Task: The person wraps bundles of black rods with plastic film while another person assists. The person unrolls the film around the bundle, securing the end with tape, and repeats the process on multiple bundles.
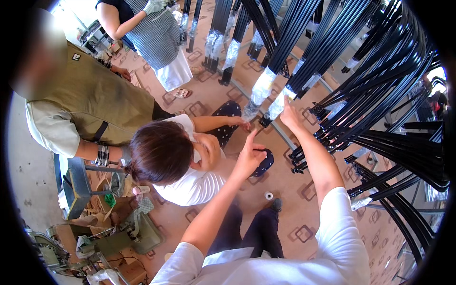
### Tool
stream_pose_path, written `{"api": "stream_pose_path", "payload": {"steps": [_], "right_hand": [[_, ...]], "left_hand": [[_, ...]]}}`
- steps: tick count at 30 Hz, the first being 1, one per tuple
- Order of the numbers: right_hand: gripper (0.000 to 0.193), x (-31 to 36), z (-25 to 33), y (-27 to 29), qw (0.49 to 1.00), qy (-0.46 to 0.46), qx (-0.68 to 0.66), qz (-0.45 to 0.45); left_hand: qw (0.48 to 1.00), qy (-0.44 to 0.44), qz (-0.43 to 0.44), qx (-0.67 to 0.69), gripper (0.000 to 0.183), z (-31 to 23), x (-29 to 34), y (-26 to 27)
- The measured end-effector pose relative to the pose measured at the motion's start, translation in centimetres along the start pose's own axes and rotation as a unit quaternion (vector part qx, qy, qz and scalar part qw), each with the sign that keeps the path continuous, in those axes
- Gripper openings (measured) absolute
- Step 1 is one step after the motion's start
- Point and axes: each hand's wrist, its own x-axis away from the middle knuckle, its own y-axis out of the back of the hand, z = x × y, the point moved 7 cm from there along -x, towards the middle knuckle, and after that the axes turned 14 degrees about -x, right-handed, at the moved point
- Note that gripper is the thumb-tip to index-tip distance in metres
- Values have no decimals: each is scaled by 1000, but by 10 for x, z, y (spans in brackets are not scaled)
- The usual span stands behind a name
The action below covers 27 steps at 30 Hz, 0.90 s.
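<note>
Long black strips (319,53) hang in bundles ahead of me, with clear plastic film wrapped round their lower parts. My right hand (289,115) is at one film-wrapped bundle end (275,107), its index finger stretched out against or just in front of the film; the other fingers are partly curled. Lower and to the left, my left hand (249,156) is in the air with its index finger and thumb extended, holding nothing. Its fingertip points toward the dark tip of that bundle. Another wrapped bundle (260,90) hangs just left of it.
A person (164,152) crouches at my left, one hand (240,122) near the wrapped bundles. Two more people (102,90) stand beyond. Machinery (111,242) and cardboard boxes fill the lower left. More strips (399,156) crowd the right. A small white roll (269,195) lies by my feet.
</note>
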Motion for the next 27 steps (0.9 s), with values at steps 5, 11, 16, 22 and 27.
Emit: {"api": "stream_pose_path", "payload": {"steps": [5, 11, 16, 22, 27], "right_hand": [[67, 10, 7, 9, 996, 59, -64, -32], [56, 23, 12, 16, 992, 65, -101, -27], [56, 47, -15, -81, 965, 57, -7, 254], [61, 125, -90, -160, 908, -49, -152, 389], [70, 214, -111, -194, 846, -99, 7, 523]], "left_hand": [[994, -56, -95, -15, 80, -29, -26, 20], [994, -40, -106, 3, 73, -15, -41, 38], [986, 141, -61, 68, 70, 32, -17, 23], [983, 178, 34, 19, 58, 80, 45, -28], [952, 298, 24, 71, 34, 150, 103, -63]]}}
